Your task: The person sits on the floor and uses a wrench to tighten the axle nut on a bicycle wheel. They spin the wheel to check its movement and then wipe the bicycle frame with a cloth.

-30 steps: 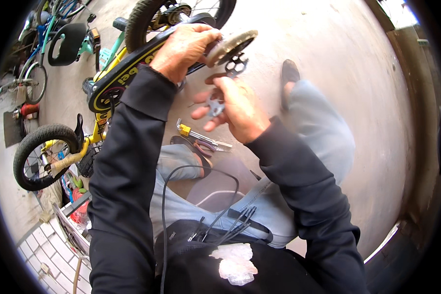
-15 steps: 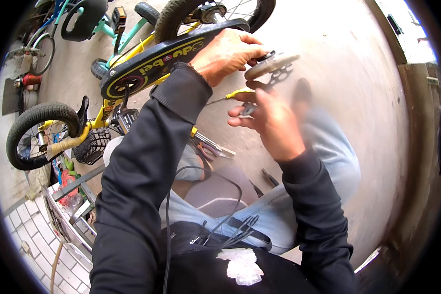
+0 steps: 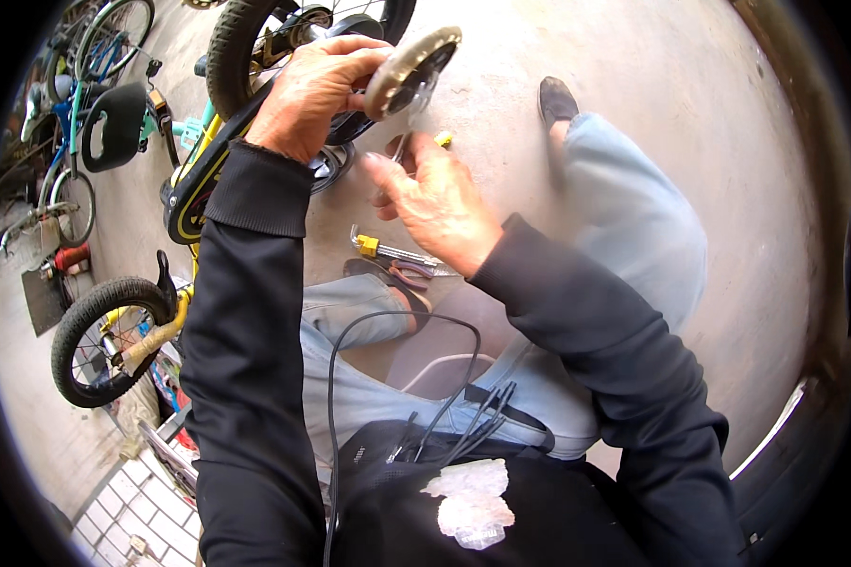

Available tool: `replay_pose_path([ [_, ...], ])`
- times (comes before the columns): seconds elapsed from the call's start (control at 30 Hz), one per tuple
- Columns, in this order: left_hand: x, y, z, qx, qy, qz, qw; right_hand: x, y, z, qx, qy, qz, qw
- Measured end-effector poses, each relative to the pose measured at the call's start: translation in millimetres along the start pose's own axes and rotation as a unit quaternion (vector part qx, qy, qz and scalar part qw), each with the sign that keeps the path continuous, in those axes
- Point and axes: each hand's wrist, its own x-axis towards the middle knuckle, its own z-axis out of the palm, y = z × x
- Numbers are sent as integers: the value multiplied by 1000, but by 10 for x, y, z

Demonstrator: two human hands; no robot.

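My left hand [image 3: 312, 99] pinches a small training wheel [image 3: 394, 76] with a whitish tyre and a dark hub, held up beside the bicycle's large wheel [image 3: 236, 61]. Just below it, my right hand [image 3: 440, 198] is closed around a thin silvery metal piece [image 3: 404, 148], mostly hidden by the fingers. A yellow thing [image 3: 443, 139] shows behind the right fingertips; its kind is unclear. The yellow bicycle, with a black chain guard [image 3: 191, 203], lies past my left forearm, partly covered by it.
A hex key set in a yellow holder [image 3: 368, 246] and purple-handled pliers [image 3: 408, 274] lie on the floor near my left foot. The bicycle's front wheel [image 3: 99, 345] is at left. Other bicycles [image 3: 78, 203] stand farther left. A black cable [image 3: 334, 416] loops over my lap.
The view has shifted. Both hands now appear farther left, with the training wheel tilted more upright. The right hand has come up under the wheel. My right shoe shows clearly now.
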Motion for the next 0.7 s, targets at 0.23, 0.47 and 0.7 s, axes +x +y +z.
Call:
replay_pose_path([
  [0.23,35,-35,-18,10,-6,-14,1000,79,55,41,6,45,-42,998],
  [0.47,68,-72,-102,-21,-31,-28,999,6,-219,15,202,-72,41,976],
  [0.7,77,-29,-44,-32,-10,-45,998,12,-424,-25,370,-134,92,915],
])
